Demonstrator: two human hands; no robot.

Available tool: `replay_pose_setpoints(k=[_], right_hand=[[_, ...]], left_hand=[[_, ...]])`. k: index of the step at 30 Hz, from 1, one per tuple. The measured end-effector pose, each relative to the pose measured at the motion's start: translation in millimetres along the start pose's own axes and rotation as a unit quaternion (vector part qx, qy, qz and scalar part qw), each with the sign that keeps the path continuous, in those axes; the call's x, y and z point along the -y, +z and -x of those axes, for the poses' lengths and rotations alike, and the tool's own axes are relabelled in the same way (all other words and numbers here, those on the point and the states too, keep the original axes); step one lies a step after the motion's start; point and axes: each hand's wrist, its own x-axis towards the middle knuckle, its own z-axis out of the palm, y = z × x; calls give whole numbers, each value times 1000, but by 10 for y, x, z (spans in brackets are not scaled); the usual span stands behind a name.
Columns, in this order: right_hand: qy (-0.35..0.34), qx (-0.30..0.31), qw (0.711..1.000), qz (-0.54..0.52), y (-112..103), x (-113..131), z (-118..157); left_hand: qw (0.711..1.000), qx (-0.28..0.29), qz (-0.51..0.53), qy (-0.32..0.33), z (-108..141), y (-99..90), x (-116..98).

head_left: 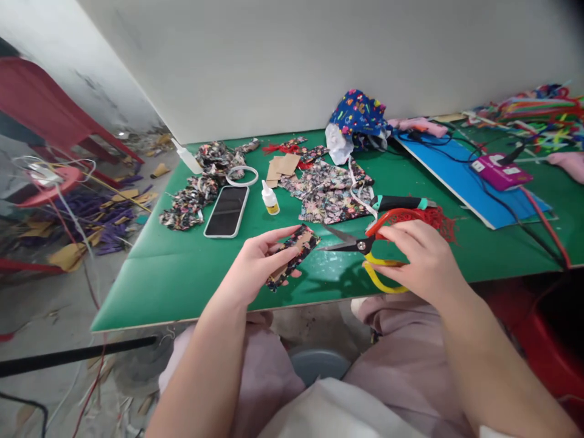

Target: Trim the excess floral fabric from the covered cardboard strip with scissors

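Between the thumb and fingers of my left hand [258,264] is a small floral fabric piece [306,238] with brown card showing on it. My right hand [417,258] grips scissors [362,246] with one red and one yellow handle. Their blades are apart and point left, the tips close to the fabric piece's right end. Behind my hands stands a small white glue bottle [270,199] with a yellow label. Floral cloth [335,191] lies behind the scissors, and brown card pieces [283,167] lie at its left.
On the green table [150,274] are a phone [227,211], a white ring [242,176], gathered floral fabric [194,194], another bottle [187,156], a black-and-teal tool [401,203], red threads [438,224], a blue board [469,176] and a purple box with cables [500,171].
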Motion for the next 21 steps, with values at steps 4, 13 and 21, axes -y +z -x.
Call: replay_pose_setpoints(k=[4,13,21], right_hand=[[-46,20,999,15,42,24,2],[-44,43,998,3,92,34,54],[-49,52,997,-1,96,42,69]], left_hand=[[999,28,1,-30,-9,-9,18],[995,77,-21,-61,-29,-21,16],[994,84,-26,-65,-27,-23,25]])
